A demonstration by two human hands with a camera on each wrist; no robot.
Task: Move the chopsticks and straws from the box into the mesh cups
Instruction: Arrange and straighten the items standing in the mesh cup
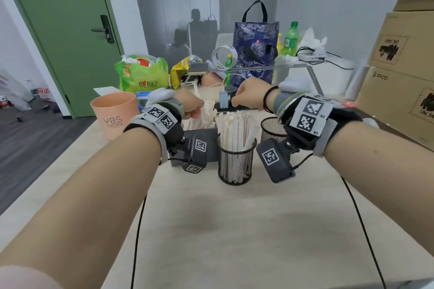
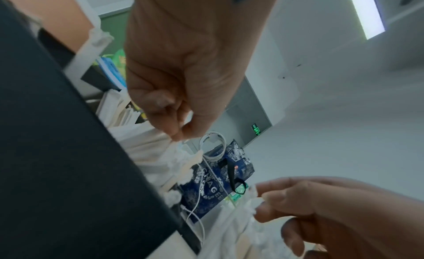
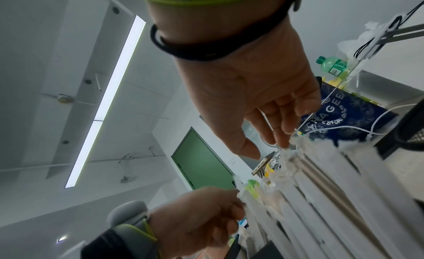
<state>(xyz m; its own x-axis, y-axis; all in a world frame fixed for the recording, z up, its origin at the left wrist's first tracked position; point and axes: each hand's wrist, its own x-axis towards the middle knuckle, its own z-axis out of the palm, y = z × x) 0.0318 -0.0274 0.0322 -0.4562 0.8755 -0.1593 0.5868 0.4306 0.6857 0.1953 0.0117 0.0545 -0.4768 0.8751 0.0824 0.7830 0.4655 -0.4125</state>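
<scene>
A black box (image 1: 203, 132) holds paper-wrapped chopsticks and straws (image 1: 206, 110). My left hand (image 1: 191, 109) hovers over them and pinches the frayed top of one wrapped stick (image 2: 183, 142) between thumb and forefinger (image 2: 171, 130). My right hand (image 1: 246, 97) is just to the right, and its fingertips (image 3: 283, 136) pinch the paper top of another wrapped stick (image 3: 298, 146). The near mesh cup (image 1: 235, 163) is packed with wrapped chopsticks (image 1: 236, 129). A second mesh cup (image 1: 272, 128) behind my right wrist shows nothing inside.
A peach plastic cup (image 1: 115, 114) stands left of the box. Bags, a blue tote (image 1: 254, 54), green bottles, a phone and white cables crowd the far side. Cardboard boxes (image 1: 399, 58) are stacked on the right. Bare tabletop (image 1: 234, 230) lies between my forearms.
</scene>
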